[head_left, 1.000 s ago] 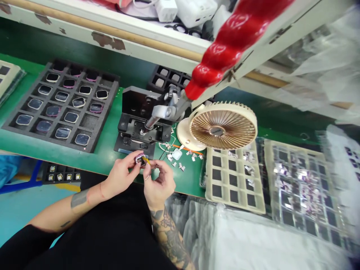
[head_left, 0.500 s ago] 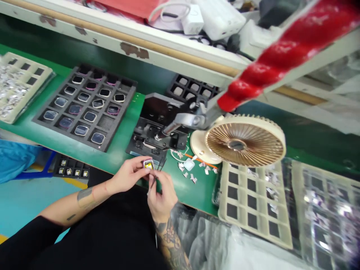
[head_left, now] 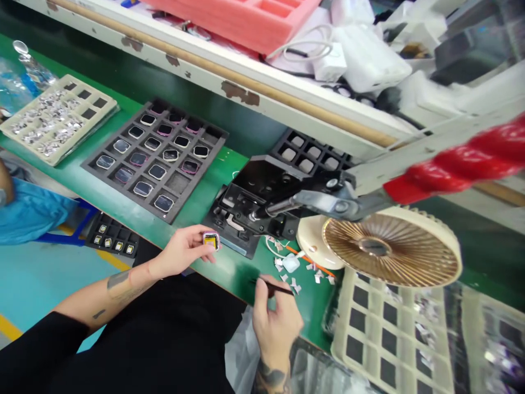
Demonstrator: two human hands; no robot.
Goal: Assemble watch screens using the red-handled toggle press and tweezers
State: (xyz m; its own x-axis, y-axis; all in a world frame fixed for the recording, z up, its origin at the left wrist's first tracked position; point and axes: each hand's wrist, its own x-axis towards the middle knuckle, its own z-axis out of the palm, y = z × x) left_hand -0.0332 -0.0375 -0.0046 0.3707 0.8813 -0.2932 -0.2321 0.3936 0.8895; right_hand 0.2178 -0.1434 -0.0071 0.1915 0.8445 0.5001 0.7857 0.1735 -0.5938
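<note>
My left hand (head_left: 180,251) pinches a small pink-rimmed smartwatch case (head_left: 210,241) between thumb and fingers, just over the bench's front edge. The case's inside faces up and shows a yellow part. My right hand (head_left: 278,323) is closed round dark, slim tweezers (head_left: 281,288), lower right of the case and apart from it. Behind the hands stands a black press fixture (head_left: 233,221) with a metal lever. Scattered silvery-white pieces (head_left: 295,285) lie on the green bench (head_left: 235,273) beyond my right hand.
A dark foam tray (head_left: 180,210) of watch cases lies left. A cream fan (head_left: 389,246) and a red-gripped handle (head_left: 455,164) crowd the right. Cream compartment trays stand at far left (head_left: 109,104) and right (head_left: 369,328). A cluttered shelf (head_left: 197,71) overhangs the back.
My right hand has drawn away from the watch case, down and to the right, with the tweezers. My left hand still holds the case. The view has swung left.
</note>
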